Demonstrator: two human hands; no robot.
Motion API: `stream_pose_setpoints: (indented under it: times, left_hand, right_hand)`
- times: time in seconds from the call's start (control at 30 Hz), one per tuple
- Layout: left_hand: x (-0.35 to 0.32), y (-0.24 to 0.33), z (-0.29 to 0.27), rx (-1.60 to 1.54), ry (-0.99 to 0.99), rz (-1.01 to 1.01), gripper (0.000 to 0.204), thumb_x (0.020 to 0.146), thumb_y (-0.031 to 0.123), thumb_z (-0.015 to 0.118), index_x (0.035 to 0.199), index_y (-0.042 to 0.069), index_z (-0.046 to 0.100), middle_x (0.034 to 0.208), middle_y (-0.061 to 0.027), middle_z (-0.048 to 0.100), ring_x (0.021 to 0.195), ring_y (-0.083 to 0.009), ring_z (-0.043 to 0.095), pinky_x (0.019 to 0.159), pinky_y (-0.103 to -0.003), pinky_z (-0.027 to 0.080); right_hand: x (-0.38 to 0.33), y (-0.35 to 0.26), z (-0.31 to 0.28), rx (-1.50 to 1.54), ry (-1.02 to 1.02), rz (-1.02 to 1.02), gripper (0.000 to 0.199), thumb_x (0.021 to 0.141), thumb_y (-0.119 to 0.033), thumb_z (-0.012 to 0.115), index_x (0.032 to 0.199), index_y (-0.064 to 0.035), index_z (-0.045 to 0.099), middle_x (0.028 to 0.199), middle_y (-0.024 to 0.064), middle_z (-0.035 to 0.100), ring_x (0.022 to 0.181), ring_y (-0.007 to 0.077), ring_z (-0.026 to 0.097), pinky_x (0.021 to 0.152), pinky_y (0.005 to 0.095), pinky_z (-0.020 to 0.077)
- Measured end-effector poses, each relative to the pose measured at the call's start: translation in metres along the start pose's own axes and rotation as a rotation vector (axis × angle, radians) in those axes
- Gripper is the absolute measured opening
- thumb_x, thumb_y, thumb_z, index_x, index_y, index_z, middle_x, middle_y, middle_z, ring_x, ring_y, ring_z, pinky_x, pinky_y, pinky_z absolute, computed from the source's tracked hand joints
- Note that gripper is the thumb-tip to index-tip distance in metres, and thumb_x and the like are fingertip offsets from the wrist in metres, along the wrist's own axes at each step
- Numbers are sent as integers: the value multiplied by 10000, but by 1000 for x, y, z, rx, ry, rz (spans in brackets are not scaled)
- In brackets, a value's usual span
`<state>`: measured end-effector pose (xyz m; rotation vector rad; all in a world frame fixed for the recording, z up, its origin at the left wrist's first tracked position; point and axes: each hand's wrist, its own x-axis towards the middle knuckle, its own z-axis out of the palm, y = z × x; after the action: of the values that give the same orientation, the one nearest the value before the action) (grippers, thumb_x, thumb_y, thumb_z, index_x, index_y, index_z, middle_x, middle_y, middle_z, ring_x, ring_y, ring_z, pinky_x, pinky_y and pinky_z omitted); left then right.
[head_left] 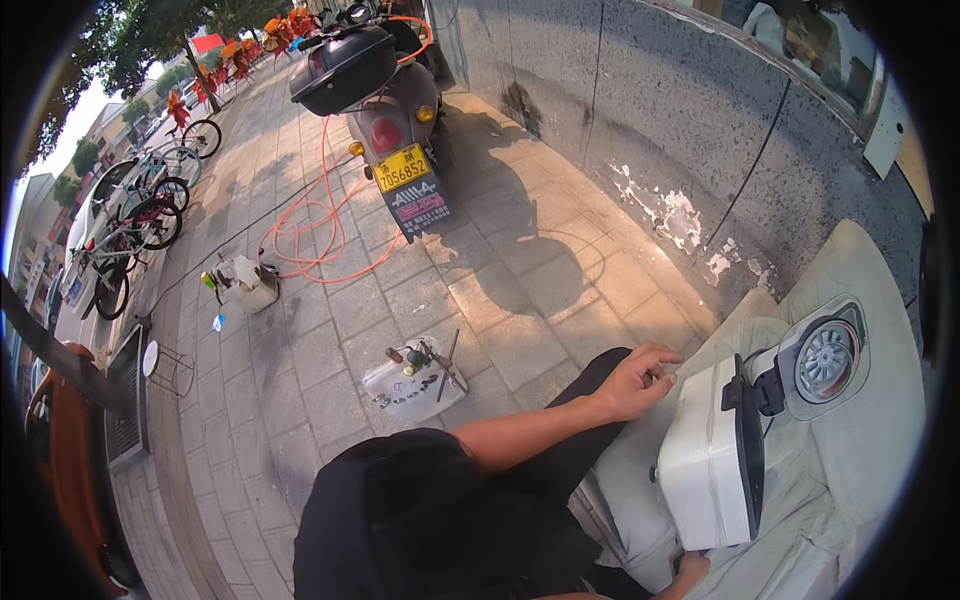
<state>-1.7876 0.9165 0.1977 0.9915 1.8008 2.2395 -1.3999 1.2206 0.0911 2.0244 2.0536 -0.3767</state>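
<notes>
I sit on a cream cushioned seat [870,450] with a white plastic body panel [705,465] standing on edge beside my black-trousered leg. The panel has a black rim [750,450] along its right side. My left hand [640,382] reaches across, and its curled fingers grip the panel's top corner. My right hand [690,568] shows only partly at the bottom edge, under the panel's lower end. A second white cover with a round grey finned wheel [825,360] lies just behind the panel, joined to it by a black bracket [765,392].
A white tray of hand tools [412,380] lies on the paving in front of me. Farther off stand a maroon scooter [395,110] with a black top box, a coiled orange hose [310,235], a white jug [250,285] and parked bicycles [145,215]. A speckled stone wall [690,120] runs along the right.
</notes>
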Motion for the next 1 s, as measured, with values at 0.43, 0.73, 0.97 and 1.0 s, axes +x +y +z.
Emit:
stream_pose_setpoints:
  times: [0.43, 0.73, 0.97, 1.0]
  left_hand:
    - [-24, 30, 16, -229, -226, -42, 319, 977, 59, 671, 1289, 6, 634, 1234, -76, 555, 905, -86, 614, 741, -234, 510]
    - [17, 8, -26, -150, -276, -82, 343, 1031, 68, 620, 1345, -60, 563, 1249, -158, 670, 937, -190, 713, 767, -287, 576]
    - [32, 26, -31, -183, -313, 41, 341, 1010, 63, 619, 1324, -58, 565, 1235, -169, 648, 966, -190, 690, 825, -314, 574]
    - [33, 34, -29, -199, -298, 59, 331, 1009, 59, 611, 1309, -72, 567, 1211, -177, 652, 959, -202, 693, 823, -319, 572]
  right_hand:
    - [-62, 72, -3, 1213, -27, 111, 505, 945, -586, 624, 980, -83, 606, 834, 70, 586, 754, 237, 571, 630, 382, 455]
    - [-109, -63, -23, 1162, 20, 62, 659, 815, -456, 808, 1130, 110, 690, 979, 139, 716, 839, 204, 670, 761, 333, 528]
    - [-121, -90, -27, 1244, 122, 38, 809, 792, -437, 850, 1274, 160, 596, 1087, 171, 698, 931, 212, 672, 830, 328, 541]
    - [-125, -93, -31, 1277, 171, 48, 844, 791, -434, 855, 1312, 167, 571, 1116, 174, 691, 955, 213, 670, 845, 327, 541]
